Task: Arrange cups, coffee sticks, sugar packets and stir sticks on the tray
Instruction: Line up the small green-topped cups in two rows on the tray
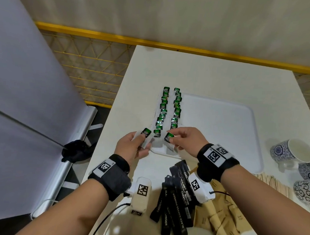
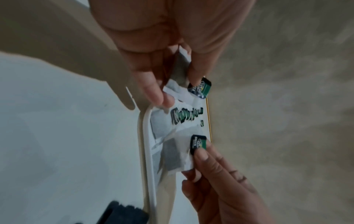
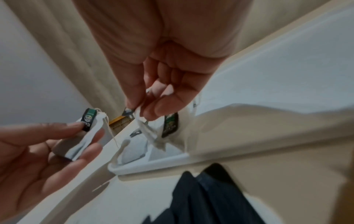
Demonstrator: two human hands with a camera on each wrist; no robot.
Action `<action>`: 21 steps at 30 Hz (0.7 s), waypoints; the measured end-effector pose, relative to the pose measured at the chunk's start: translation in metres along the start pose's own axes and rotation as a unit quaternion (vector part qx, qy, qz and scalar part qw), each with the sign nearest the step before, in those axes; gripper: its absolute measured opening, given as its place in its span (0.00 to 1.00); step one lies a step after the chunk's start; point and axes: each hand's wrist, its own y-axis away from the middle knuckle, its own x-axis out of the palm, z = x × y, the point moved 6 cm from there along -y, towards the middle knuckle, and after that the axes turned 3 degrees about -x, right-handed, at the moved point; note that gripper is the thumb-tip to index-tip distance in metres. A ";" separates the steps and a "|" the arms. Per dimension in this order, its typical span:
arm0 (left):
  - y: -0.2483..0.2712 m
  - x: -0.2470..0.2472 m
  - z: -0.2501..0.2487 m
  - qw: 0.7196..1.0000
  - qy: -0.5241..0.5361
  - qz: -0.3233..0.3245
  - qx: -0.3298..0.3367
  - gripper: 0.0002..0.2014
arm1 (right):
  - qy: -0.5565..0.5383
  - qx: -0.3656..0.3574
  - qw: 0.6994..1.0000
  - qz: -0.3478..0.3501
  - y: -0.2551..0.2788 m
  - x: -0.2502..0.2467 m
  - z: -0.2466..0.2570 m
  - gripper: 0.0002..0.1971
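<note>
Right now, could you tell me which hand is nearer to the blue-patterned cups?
The right hand; the blue-patterned cups stand off to its right, while the left hand is farther away.

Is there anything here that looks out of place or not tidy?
Yes. One blue-and-white cup lies on its side on the table, right of the tray. The black coffee sticks lie in a loose heap, not arranged.
</note>
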 end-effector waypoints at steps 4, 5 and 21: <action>-0.005 -0.026 -0.008 0.998 0.009 -0.063 0.026 0.04 | 0.019 -0.006 0.997 0.072 -0.003 0.018 0.009 0.08; -0.006 -0.032 -0.010 0.997 0.004 -0.075 0.032 0.04 | 0.019 -0.002 0.996 0.089 -0.004 0.022 0.011 0.08; -0.015 -0.047 0.001 0.997 0.007 -0.082 0.008 0.08 | 0.212 -0.070 0.975 0.011 -0.025 0.029 0.024 0.12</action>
